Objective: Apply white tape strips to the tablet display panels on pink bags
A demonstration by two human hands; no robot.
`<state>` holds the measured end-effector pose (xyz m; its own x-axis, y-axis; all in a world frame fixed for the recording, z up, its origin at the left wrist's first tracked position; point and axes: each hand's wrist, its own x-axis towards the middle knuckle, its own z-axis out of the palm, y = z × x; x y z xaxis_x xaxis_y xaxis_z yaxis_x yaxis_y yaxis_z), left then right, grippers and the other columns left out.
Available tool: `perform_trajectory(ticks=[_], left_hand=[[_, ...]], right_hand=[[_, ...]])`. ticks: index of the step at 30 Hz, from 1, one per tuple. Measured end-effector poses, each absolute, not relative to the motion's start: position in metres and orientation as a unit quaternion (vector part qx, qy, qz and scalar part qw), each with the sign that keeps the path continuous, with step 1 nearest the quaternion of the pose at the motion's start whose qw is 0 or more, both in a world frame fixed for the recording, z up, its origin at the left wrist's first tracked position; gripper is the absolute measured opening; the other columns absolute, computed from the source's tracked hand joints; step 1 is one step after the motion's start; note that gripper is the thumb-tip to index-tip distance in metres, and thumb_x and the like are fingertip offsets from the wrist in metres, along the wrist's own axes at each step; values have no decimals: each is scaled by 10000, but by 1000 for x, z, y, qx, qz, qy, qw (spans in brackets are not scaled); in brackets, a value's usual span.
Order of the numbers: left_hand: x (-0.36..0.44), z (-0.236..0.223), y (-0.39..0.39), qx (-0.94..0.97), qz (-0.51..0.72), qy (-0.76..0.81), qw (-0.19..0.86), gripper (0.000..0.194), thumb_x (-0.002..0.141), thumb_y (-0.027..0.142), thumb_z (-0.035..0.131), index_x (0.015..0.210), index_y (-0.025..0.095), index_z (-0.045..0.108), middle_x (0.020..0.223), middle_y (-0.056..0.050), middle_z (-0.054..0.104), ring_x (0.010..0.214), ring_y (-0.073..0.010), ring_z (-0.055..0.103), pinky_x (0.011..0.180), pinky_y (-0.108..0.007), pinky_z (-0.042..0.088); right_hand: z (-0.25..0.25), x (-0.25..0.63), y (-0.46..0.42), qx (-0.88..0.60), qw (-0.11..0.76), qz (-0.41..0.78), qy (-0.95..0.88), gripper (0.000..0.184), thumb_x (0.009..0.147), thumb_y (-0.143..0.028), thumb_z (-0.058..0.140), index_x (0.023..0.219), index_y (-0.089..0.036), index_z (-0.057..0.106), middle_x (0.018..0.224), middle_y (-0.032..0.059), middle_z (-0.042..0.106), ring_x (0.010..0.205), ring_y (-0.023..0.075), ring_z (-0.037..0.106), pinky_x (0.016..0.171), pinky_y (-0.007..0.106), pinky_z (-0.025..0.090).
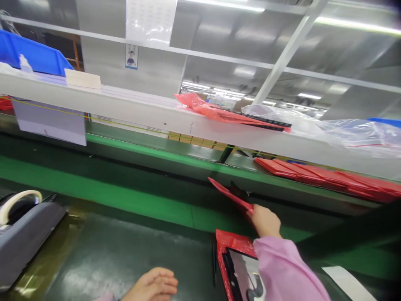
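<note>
My right hand (265,220), in a pink sleeve, is closed on the near end of a thin red bag (229,193), seen almost edge-on and raised above the bench. Below that arm, a red bubble-wrap bag (233,237) lies on the dark bench mat (125,255). On top of this bag rests a flat panel (242,265) with a grey face and black edge, partly covered by my sleeve. My left hand (153,285) is over the mat at the bottom, its fingers stretched out and holding nothing.
A tape dispenser (29,234) stands at the left. Several red bags (316,173) lie on the green ledge at the right. The white shelf (140,102) above carries another red bag (213,109), clear plastic (360,129) and a blue bin (34,52). A white strip (347,283) lies lower right.
</note>
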<state>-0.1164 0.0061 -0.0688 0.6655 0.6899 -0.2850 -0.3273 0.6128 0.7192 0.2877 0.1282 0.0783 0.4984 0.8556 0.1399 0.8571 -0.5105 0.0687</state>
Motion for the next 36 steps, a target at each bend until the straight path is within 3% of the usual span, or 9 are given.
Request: perform_trajectory(ticks=[5, 8, 11, 15, 19, 22, 26, 32, 36], left_hand=[[-113, -24, 3, 273, 379, 162, 869, 693, 715, 547, 863, 1317, 291, 632, 1486, -146, 520, 1339, -334, 519, 1066, -480, 392], [-121, -9, -5, 242, 466, 93, 846, 979, 525, 638, 927, 1391, 398, 539, 1581, -95, 404, 1409, -391, 421, 1048, -553, 412], [-140, -9, -19, 176, 577, 179, 777, 936, 378, 695, 933, 1157, 232, 695, 1307, -135, 649, 1278, -407, 545, 1039, -527, 444], [-172, -26, -41, 122, 622, 305, 711, 413, 552, 353, 961, 808, 158, 703, 821, -49, 733, 1009, -293, 686, 1024, -413, 469], [-203, -34, -55, 110, 612, 346, 702, 354, 538, 198, 901, 829, 144, 705, 741, -32, 728, 989, -309, 706, 983, -419, 506], [-220, -27, -56, 126, 592, 340, 720, 480, 540, 220, 916, 969, 136, 715, 893, -74, 768, 1119, -350, 673, 1023, -446, 497], [-236, -21, -53, 155, 542, 319, 762, 523, 582, 289, 947, 1014, 132, 699, 976, -113, 771, 1134, -376, 674, 1046, -488, 486], [-258, -37, -53, 183, 467, 323, 803, 440, 731, 462, 881, 951, 125, 703, 846, -100, 771, 860, -288, 757, 851, -408, 580], [-272, -41, -48, 206, 429, 327, 816, 438, 705, 390, 910, 999, 122, 728, 970, -113, 778, 903, -258, 751, 855, -336, 562]], right_hand=[[99, 202, 80, -792, 26, -75, -606, 337, 956, -271, 522, 1229, -221, 714, 1031, 104, 776, 895, 261, 744, 716, 310, 544], [62, 133, 26, -631, 117, -113, -758, 497, 879, -154, 487, 1339, -216, 664, 1331, 89, 671, 1134, 271, 693, 877, 329, 577], [13, 74, -27, -462, 189, -127, -857, 533, 884, -98, 412, 1337, -220, 664, 1344, 51, 650, 1232, 243, 639, 1008, 355, 550], [-30, 28, -64, -342, 214, -39, -914, 552, 911, -65, 431, 1396, -260, 609, 1360, 36, 637, 1213, 205, 648, 983, 300, 564], [-47, 25, -69, -467, 339, 161, -801, 514, 912, -315, 592, 1423, -278, 560, 1396, 78, 630, 1278, 270, 604, 1027, 427, 537], [-44, 25, -67, -623, 442, 304, -569, 565, 857, -571, 596, 1284, -200, 624, 1214, 156, 711, 1040, 302, 715, 808, 422, 616], [-29, 10, -61, -596, 451, 491, -448, 558, 704, -656, 724, 1023, -202, 668, 950, 100, 759, 820, 258, 727, 721, 360, 598], [-19, 44, -58, -694, 493, 412, -326, 610, 660, -623, 740, 1119, -234, 644, 839, 33, 746, 692, 229, 703, 490, 284, 535], [-4, 96, -65, -746, 507, 326, -284, 583, 644, -614, 726, 1097, -256, 643, 962, 50, 754, 835, 253, 723, 614, 314, 600]])
